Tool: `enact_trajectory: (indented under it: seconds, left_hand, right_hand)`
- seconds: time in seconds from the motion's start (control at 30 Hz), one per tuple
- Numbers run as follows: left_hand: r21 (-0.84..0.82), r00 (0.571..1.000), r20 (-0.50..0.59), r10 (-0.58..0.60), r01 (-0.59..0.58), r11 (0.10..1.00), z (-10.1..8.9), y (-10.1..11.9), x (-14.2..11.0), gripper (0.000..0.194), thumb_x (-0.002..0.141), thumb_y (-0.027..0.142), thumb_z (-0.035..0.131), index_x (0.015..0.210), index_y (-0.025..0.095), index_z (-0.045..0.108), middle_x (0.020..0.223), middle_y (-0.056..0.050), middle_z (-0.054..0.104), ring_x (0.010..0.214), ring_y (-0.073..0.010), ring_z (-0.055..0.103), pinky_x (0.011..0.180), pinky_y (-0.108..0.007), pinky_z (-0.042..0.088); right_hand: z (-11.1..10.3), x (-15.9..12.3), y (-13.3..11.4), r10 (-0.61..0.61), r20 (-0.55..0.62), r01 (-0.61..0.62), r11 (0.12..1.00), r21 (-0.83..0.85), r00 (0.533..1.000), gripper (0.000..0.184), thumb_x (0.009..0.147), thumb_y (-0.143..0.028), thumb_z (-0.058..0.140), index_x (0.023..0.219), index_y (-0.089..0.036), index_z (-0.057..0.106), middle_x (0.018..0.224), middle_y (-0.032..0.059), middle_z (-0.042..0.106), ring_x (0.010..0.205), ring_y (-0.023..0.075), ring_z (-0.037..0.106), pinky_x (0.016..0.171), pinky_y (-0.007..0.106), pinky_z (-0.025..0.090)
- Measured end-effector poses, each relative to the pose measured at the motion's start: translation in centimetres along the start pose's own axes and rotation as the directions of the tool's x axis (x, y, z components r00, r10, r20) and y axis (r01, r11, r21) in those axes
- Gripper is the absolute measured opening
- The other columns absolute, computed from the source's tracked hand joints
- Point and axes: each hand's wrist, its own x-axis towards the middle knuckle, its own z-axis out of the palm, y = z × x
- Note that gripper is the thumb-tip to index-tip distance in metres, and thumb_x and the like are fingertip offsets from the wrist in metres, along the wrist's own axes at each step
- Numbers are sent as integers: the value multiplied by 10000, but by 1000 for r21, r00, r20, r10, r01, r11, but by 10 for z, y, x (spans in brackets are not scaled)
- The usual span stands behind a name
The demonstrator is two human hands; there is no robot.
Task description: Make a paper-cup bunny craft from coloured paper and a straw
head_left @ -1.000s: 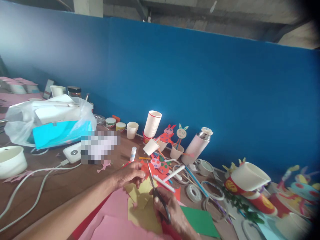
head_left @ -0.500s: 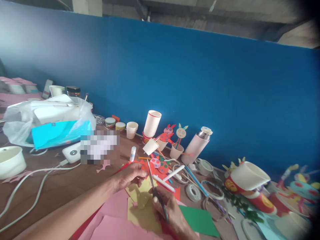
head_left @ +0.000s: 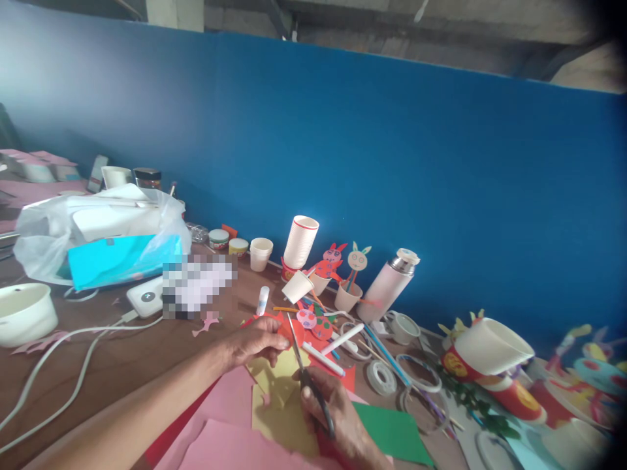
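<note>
Between the thumb and fingers of my left hand (head_left: 257, 341) is a piece of red paper (head_left: 296, 331). My right hand (head_left: 336, 408) is wrapped round the dark handles of a pair of scissors (head_left: 296, 339). Their blades point up and away from me, close against the red paper; whether they bite into it I cannot tell. Beneath both hands lie yellow paper (head_left: 281, 418), pink paper (head_left: 230, 444) and a green sheet (head_left: 394, 431). Just beyond the scissors are white markers (head_left: 323, 358) and small paper faces (head_left: 322, 327).
A stack of paper cups (head_left: 301, 241), a thermos (head_left: 389, 284) and cups with paper figures (head_left: 347, 297) stand along the blue partition (head_left: 392, 163). Tape rolls (head_left: 381, 377) lie to the right. On the left are a plastic bag (head_left: 39, 241), a white power bank (head_left: 145, 297) and its cable (head_left: 73, 336).
The whole view has shifted slightly, so things sit a little further right. My hands keep the same hold on the red paper and the scissors.
</note>
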Motion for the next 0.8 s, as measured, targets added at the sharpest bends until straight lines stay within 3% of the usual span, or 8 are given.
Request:
enact_trajectory:
  seconds: [0.63, 0.8]
  left_hand:
    - [32, 999, 52, -5, 3, 999, -6, 0, 0, 150, 627, 212, 627, 609, 131, 502, 553, 60, 401, 456, -49, 409, 474, -198, 435]
    - [17, 1000, 6, -28, 28, 999, -5, -3, 1, 164, 630, 239, 641, 633, 131, 518, 542, 51, 435, 463, -63, 419, 466, -207, 420]
  right_hand:
    - [-1, 0, 1, 1, 10, 0, 998, -60, 1000, 482, 714, -554, 575, 920, -119, 541, 504, -57, 458, 379, 50, 382, 373, 157, 296]
    - [-1, 1, 4, 0, -18, -1, 999, -40, 1000, 482, 713, -544, 586, 925, -113, 545, 482, -54, 468, 371, 51, 389, 366, 155, 302]
